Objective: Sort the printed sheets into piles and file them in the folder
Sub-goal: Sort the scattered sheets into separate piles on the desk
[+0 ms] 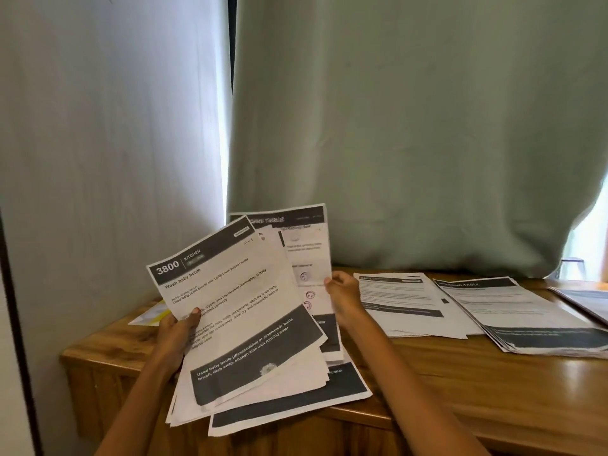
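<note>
Left hand (177,330), lower left of centre: grips a fanned stack of printed sheets (243,324) by its left edge, thumb on top of the front page, fingers curled behind. Front page tilted, headed "3800 KITCHEN – Wash baby bottle", dark band across its lower part. The stack's lower edges hang over the front edge of the wooden table (460,373).

Right hand (343,299), centre frame: pinches the right edge of a rear sheet (306,245) that stands nearly upright behind the fan, its dark header partly readable as "TABLE". Thumb on the near face, fingers behind.

The held stack sits between the two hands, raised off the tabletop.

Right of the right hand, flat on the table: first pile (411,307), white pages with a dark strip. Just beyond it, overlapping its right side, second pile (526,317) with a dark header and footer.

Far right edge of frame: corner of a dark folder (589,302), mostly cut off.

Left middle, behind the left hand: a yellow-and-white paper (151,315) on the table.

Upper frame: pale green curtain (411,126).
</note>
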